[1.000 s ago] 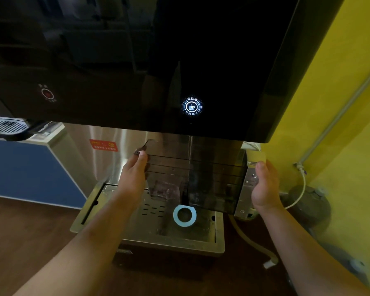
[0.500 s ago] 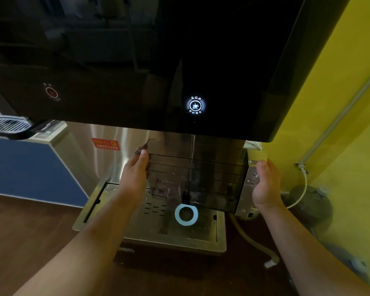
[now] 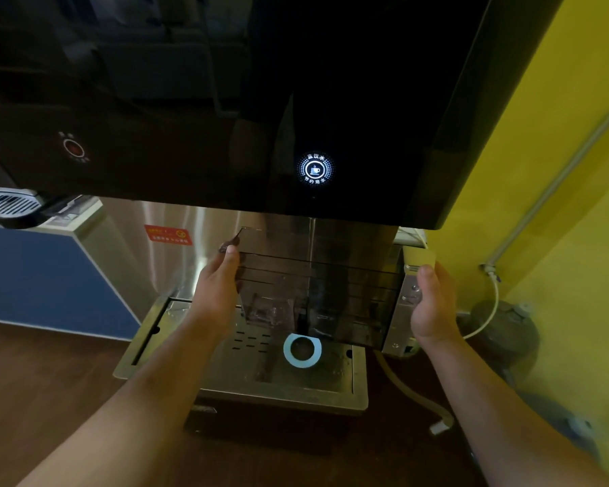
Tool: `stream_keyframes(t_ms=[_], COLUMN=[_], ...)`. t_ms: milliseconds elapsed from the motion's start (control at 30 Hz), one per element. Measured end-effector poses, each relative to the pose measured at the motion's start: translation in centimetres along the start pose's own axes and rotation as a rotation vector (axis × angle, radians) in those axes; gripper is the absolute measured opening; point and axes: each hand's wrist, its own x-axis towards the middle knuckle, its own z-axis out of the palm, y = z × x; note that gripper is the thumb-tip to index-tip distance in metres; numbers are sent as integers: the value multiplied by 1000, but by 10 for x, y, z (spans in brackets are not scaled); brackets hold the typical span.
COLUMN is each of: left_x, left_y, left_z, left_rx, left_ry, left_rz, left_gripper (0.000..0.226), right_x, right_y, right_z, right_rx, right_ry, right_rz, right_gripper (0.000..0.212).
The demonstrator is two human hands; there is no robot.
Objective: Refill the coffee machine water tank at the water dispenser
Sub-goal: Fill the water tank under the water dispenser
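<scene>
I hold a dark, see-through water tank (image 3: 331, 293) under the black front panel of the water dispenser (image 3: 261, 100). My left hand (image 3: 218, 290) grips the tank's left side, thumb up at its top corner. My right hand (image 3: 433, 304) presses on its right side. A thin stream of water (image 3: 312, 258) falls from the panel's underside into the tank, below a lit white cup button (image 3: 314, 169). The tank hangs above the steel drip tray (image 3: 247, 377), over a pale blue ring (image 3: 302, 349).
A dim red button (image 3: 74, 148) glows on the panel's left. A blue-and-white cabinet (image 3: 50, 275) stands left with a dark appliance (image 3: 11, 205) on it. A yellow wall (image 3: 559, 205) with a pipe is at the right, with a dark round container (image 3: 507, 332) and a hose (image 3: 412, 391) on the wooden floor.
The view has shifted slightly; both hands keep the tank in the same place under the stream. Nothing else differs.
</scene>
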Motion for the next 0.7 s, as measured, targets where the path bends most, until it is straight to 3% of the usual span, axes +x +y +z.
stream_keyframes(t_ms=[567,700], left_x=[-1,0], left_y=[-2,-3], left_z=[0,0], left_rx=[26,31], left_ry=[-17,-17], left_rz=[-9,-7], left_gripper=[29,29], right_x=[-2,0], right_y=[3,0], right_z=[-3,-2], right_rx=[18,20], right_ry=[18,-3], right_rz=[9,-4], right_gripper=[17,31])
